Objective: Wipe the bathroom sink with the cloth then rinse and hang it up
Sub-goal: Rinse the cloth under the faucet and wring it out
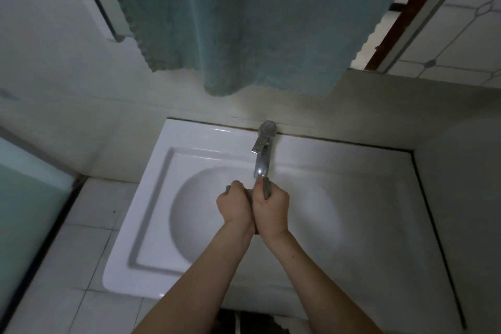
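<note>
Cloth (267, 190): in the head view, a small grey wad is sitting squeezed between both fists over the bowl of the sink, just below the spout. Only its ends are peeking out past the fingers.
Left hand (234, 206): is clenching round one end of the cloth, knuckles up, and pressing against the other hand.
Right hand (271, 207): is gripping the other end, directly under the tip of the tap.
Tap (261, 164): is pointing down at the hands; whether water is running cannot be told.
Sink (151, 214): is looking white and glossy with no grime showing, so the wiping is judged to be done. The person is probably rinsing or wringing the cloth now, the middle part of the job.
Towel (244, 22): a large teal one is hanging on the wall above the sink. The cloth itself is not yet hanging anywhere, so finishing the squeeze and hanging it up are what is left.
</note>
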Available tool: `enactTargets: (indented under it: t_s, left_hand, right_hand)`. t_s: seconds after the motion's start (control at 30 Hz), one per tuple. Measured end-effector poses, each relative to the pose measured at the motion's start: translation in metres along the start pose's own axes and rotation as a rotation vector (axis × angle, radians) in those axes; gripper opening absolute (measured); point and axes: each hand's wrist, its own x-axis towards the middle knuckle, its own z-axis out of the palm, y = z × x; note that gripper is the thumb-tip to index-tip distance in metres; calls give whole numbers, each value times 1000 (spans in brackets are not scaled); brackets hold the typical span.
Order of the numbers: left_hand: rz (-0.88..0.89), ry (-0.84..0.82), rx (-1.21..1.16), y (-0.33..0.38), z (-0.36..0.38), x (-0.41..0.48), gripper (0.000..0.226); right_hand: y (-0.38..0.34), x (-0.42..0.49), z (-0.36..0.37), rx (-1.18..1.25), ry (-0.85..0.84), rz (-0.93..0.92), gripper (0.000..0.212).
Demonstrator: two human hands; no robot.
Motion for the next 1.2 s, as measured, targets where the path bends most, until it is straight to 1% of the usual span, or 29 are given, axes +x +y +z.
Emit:
enactTargets:
  t_s: [0.1, 0.17, 0.2, 0.27, 0.33, 0.4, 0.43, 0.47, 0.53, 0.57, 0.6, 0.67, 0.7, 0.73, 0.77, 0.8, 0.83, 0.9, 0.93, 1.0, 1.1, 1.13, 1.17, 1.2]
  left_hand:
    - [-143, 57, -8, -15, -6, 13, 27]
    - [-180, 34, -10, -19, -8, 16, 27]
    - [-179, 10, -11, -20, -9, 17, 27]
    - [-154, -96, -9, -19, -9, 18, 30]
    - [-140, -278, -52, -8, -10, 17, 34]
    - [-158, -472, -104, 8, -14, 19, 39]
    - [-157, -533, -130, 16, -15, 20, 38]
    - [-157, -576, -168, 24, -17, 20, 40]
    - [-144, -634, -170, 38, -19, 17, 57]
    - [-133, -669, -152, 41, -17, 13, 61]
    - [-124, -699, -145, 44, -14, 6, 58]
    - [-68, -698, -147, 46, -5, -7, 42]
    - [-35, -682, -146, 46, 0, -11, 39]
    - [-11, -659, -143, 45, 4, -13, 42]
    - [-14, -649, -153, 43, 8, -13, 50]
    - [-36, -656, -178, 42, 10, -13, 57]
    - [-57, -671, -206, 43, 11, -14, 58]
    - [-95, -664, -223, 45, 9, -12, 51]
    - [-113, -671, -223, 47, 8, -10, 47]
    - [-167, -728, -248, 52, 6, -8, 39]
    - [-208, -733, -260, 56, 5, -6, 35]
    - [-220, -704, -226, 56, 4, -7, 31]
    - [-235, -681, -206, 57, 3, -9, 35]
    - [-240, -652, -193, 57, 2, -9, 45]
  right_hand:
    - [23, -2, 3, -155, -79, -86, 48]
    - [29, -4, 2, -201, -109, -119, 51]
    - [26, -4, 1, -203, -109, -105, 49]
    - [19, -3, -3, -151, -73, -31, 43]
    - [7, 2, -10, -52, -67, 72, 36]
    - [-7, 5, -21, 99, -141, 148, 26]
    - [-15, 6, -26, 166, -188, 160, 22]
    - [-23, 8, -31, 204, -214, 152, 19]
    - [-37, 10, -38, 241, -211, 103, 17]
    - [-43, 10, -41, 237, -210, 75, 18]
    - [-50, 9, -42, 201, -215, 40, 20]
    - [-62, 4, -42, 31, -209, -66, 27]
    - [-67, 2, -40, -47, -164, -141, 30]
    - [-71, 0, -39, -76, -105, -218, 31]
    - [-75, -1, -39, -62, -56, -282, 29]
    - [-79, -2, -38, -21, -38, -336, 25]
    - [-83, -4, -38, 42, -37, -354, 25]
    - [-95, -9, -42, 224, -39, -309, 34]
    - [-100, -11, -44, 296, -32, -299, 33]
    - [-107, -10, -47, 320, -53, -341, 23]
    - [-110, -5, -44, 302, -136, -338, 16]
    - [-110, -6, -42, 306, -160, -316, 18]
    - [-109, -7, -39, 307, -176, -288, 25]
    - [-107, -10, -36, 308, -187, -258, 33]
